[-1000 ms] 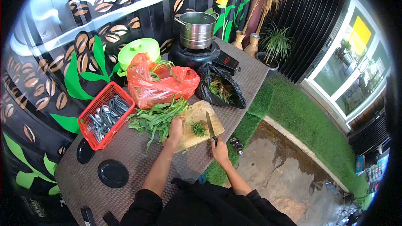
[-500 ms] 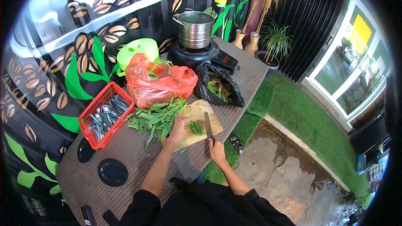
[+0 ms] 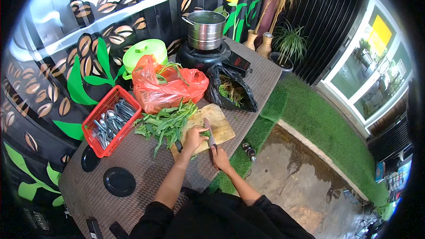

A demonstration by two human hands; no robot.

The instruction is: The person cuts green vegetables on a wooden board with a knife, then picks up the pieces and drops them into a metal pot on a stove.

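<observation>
From the head view, the right hand (image 3: 220, 156) is wrapped tight around the handle of a knife (image 3: 208, 133), whose blade lies across the wooden board (image 3: 220, 125) with its tip pointing away from the person. The left hand (image 3: 194, 138) rests on the board's near left part, fingers curled down on a small clump of greens right beside the blade; whether it pinches them or only presses on them cannot be told. The two hands are close together, the knife between them.

A loose heap of leafy stems (image 3: 167, 123) lies on the table (image 3: 146, 168) just left of the board, its ends reaching onto the board's edge. Behind the heap sits an orange bag (image 3: 168, 86) with more stems sticking out of it, and beside that a black bag (image 3: 231, 89) holding trimmings. A red basket (image 3: 111, 119) full of spoons stands at the left, near the wall. Behind the orange bag is a green lidded pot (image 3: 144, 53). A steel pot (image 3: 206, 29) sits on a black burner (image 3: 201, 57) at the table's far end. Two black lids (image 3: 119, 181) lie on the near left part of the table.
</observation>
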